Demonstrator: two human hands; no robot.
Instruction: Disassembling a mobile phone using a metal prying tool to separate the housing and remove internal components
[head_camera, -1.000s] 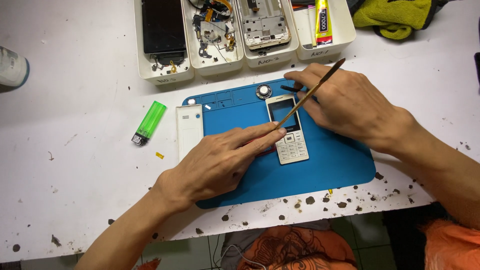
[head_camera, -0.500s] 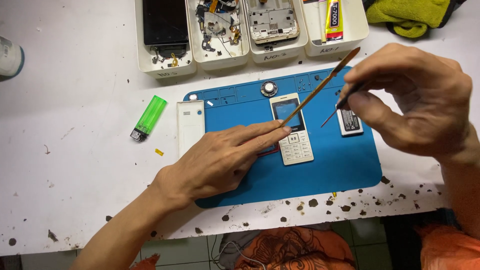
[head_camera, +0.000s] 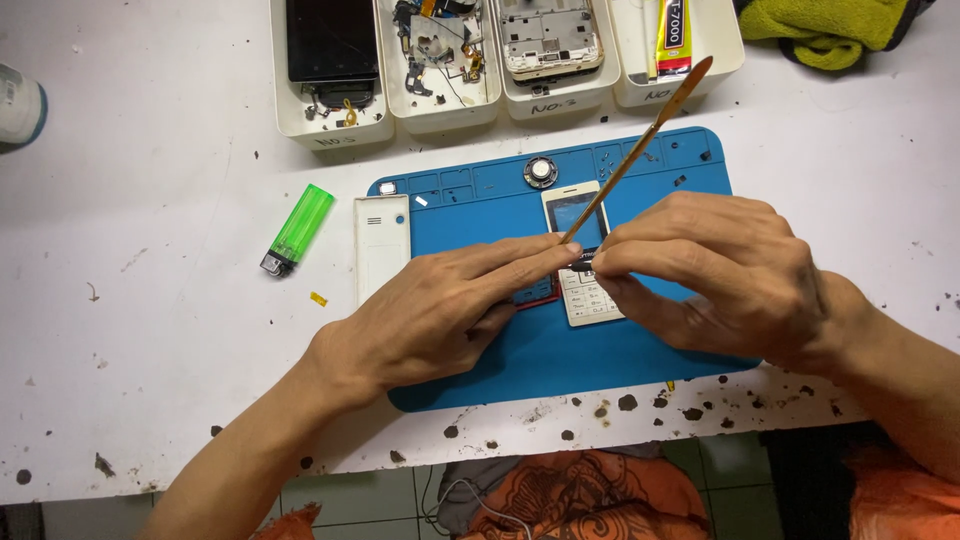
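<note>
A small white keypad phone (head_camera: 567, 210) lies on a blue work mat (head_camera: 560, 360). My left hand (head_camera: 440, 310) rests flat on the mat, its fingertips at the phone's left edge. It holds a thin wooden stick (head_camera: 650, 130) that slants up to the right. My right hand (head_camera: 720, 275) is on the phone from the right, thumb and fingers pinched on a small dark part (head_camera: 584, 262) over the keypad's top. The hands hide much of the phone's lower half.
A white back cover (head_camera: 382, 245) lies at the mat's left edge, a green lighter (head_camera: 298, 228) beside it. A round speaker (head_camera: 540, 170) sits on the mat's top. White trays (head_camera: 330, 130) of phone parts and a glue tube (head_camera: 673, 30) line the back.
My right hand went out to the mat's right side and has come back to the phone, now pinching over the keypad. My left hand and the stick stayed put.
</note>
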